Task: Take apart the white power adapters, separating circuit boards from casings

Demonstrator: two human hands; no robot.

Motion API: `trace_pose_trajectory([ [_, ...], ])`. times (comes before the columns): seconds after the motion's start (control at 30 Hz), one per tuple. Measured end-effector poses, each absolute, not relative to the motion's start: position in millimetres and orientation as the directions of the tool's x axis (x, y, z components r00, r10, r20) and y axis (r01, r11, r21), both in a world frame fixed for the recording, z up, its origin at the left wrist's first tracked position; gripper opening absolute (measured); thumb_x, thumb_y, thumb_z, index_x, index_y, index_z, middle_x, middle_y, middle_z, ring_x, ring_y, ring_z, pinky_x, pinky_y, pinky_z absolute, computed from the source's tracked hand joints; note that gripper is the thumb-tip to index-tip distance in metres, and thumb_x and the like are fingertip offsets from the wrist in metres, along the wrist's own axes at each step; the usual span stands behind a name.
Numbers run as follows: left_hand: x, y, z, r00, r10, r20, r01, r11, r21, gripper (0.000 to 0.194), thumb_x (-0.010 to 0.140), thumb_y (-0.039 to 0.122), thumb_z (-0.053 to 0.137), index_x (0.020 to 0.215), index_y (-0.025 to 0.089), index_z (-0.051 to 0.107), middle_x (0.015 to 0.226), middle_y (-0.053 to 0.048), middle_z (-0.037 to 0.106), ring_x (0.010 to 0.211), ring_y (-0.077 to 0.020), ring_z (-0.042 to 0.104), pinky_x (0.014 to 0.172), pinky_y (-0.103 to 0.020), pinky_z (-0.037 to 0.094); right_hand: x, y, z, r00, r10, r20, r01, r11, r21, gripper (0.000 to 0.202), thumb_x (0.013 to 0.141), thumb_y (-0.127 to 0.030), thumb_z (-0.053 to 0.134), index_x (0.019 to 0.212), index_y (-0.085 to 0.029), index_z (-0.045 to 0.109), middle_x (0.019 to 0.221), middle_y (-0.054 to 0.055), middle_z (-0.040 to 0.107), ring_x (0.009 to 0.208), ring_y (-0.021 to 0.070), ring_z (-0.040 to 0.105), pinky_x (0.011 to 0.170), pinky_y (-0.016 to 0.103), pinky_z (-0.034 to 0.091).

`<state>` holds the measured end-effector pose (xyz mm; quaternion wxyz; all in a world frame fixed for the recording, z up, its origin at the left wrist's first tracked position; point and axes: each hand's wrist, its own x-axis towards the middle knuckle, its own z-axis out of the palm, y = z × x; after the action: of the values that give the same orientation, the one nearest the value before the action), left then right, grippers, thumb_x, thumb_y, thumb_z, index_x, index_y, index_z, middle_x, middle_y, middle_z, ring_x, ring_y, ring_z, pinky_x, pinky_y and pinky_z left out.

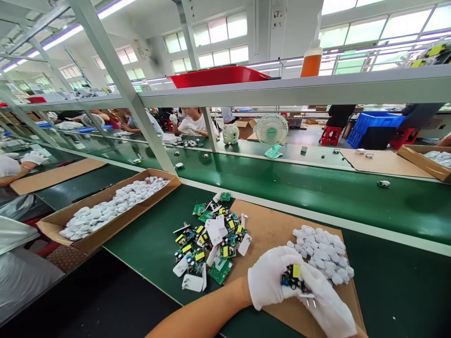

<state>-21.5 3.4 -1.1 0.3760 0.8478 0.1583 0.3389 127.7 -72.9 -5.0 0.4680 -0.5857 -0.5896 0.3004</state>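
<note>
Left hand (pixel 271 277) and right hand (pixel 326 303), both in white fabric gloves, closed together low in the view around a small green circuit board with a yellow block and dark parts (pixel 293 277), fingers curled about it, two thin metal prongs poking out just below. Held above the sheet of brown cardboard (pixel 268 225) lying on the dark green counter (pixel 151 244). Just beyond the hands, a heap of small white plastic caps (pixel 322 253) on the same cardboard; to the left, a loose scatter of more green boards mixed with white plastic shell pieces (pixel 211 241), spilling off the cardboard edge onto the counter. Further left, a long shallow cardboard tray of white plastic parts (pixel 109 209). Behind, a green conveyor belt (pixel 317 188), a small pale green desk fan (pixel 272 131), and up on the overhead shelf a red plastic bin (pixel 218 75) and an orange squeeze bottle (pixel 311 58). Other people seated across the line and at far left. Possible trouble, as a judgement: prongs bent by too tight a squeeze, the board slipping from smooth gloves, or loose boards nudged off the counter edge by a forearm. No brand, label or writing legible anywhere.
</note>
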Motion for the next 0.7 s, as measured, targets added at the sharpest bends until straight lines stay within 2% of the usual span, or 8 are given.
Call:
trace_pose_trajectory([
  [0.13, -18.1, -2.6, 8.9, 0.717, 0.579, 0.388, 0.123, -0.653, 0.747, 0.06, 0.065, 0.043, 0.075, 0.117, 0.021, 0.053, 0.115, -0.01, 0.062, 0.109, -0.0254, 0.058, 0.1, -0.039, 0.045, 127.8, -75.6, -1.3, 0.139, 0.97, 0.199, 0.388, 0.132, -0.912, 0.027, 0.09, -0.036, 0.055, 0.113, -0.022, 0.06, 0.12, 0.006, 0.06, 0.101, 0.0205, 0.06, 0.085, 0.04, 0.052],
  [0.3, -17.6, -0.9, 16.8, 0.708, 0.506, 0.493, 0.022, -0.713, 0.7, 0.053, 0.066, 0.048, 0.074, 0.11, 0.023, 0.057, 0.119, -0.011, 0.06, 0.111, -0.0258, 0.057, 0.1, -0.04, 0.044, 131.8, -80.9, -4.5, 0.156, 0.97, 0.185, 0.383, 0.113, -0.917, 0.03, 0.088, -0.036, 0.058, 0.115, -0.023, 0.059, 0.121, 0.006, 0.058, 0.104, 0.022, 0.059, 0.086, 0.041, 0.052],
  [0.43, -20.3, 1.3, 5.9, 0.704, 0.482, 0.521, 0.006, -0.738, 0.674, 0.051, 0.066, 0.049, 0.073, 0.108, 0.023, 0.059, 0.118, -0.01, 0.061, 0.109, -0.025, 0.059, 0.101, -0.04, 0.044, 136.7, -77.1, -5.0, 0.141, 0.975, 0.169, 0.356, 0.109, -0.928, 0.027, 0.091, -0.035, 0.055, 0.114, -0.022, 0.059, 0.121, 0.007, 0.059, 0.101, 0.0199, 0.06, 0.085, 0.04, 0.052],
  [0.57, -21.6, 1.0, -1.3, 0.632, 0.559, 0.537, -0.102, -0.627, 0.772, 0.059, 0.06, 0.046, 0.079, 0.109, 0.022, 0.059, 0.112, -0.01, 0.065, 0.105, -0.0246, 0.061, 0.096, -0.037, 0.047, 139.0, -74.5, -9.3, 0.144, 0.976, 0.163, 0.315, 0.111, -0.943, 0.029, 0.09, -0.037, 0.055, 0.114, -0.022, 0.059, 0.119, 0.007, 0.06, 0.1, 0.0203, 0.061, 0.083, 0.04, 0.053],
  [0.7, -21.2, 1.3, 0.8, 0.595, 0.619, 0.512, -0.174, -0.523, 0.834, 0.061, 0.055, 0.046, 0.082, 0.105, 0.019, 0.062, 0.104, -0.011, 0.068, 0.1, -0.0254, 0.063, 0.093, -0.038, 0.048, 134.5, -74.7, -23.4, 0.182, 0.969, 0.167, 0.257, 0.117, -0.959, 0.034, 0.092, -0.046, 0.048, 0.111, -0.022, 0.061, 0.108, 0.007, 0.066, 0.094, 0.0189, 0.064, 0.081, 0.039, 0.054],
])
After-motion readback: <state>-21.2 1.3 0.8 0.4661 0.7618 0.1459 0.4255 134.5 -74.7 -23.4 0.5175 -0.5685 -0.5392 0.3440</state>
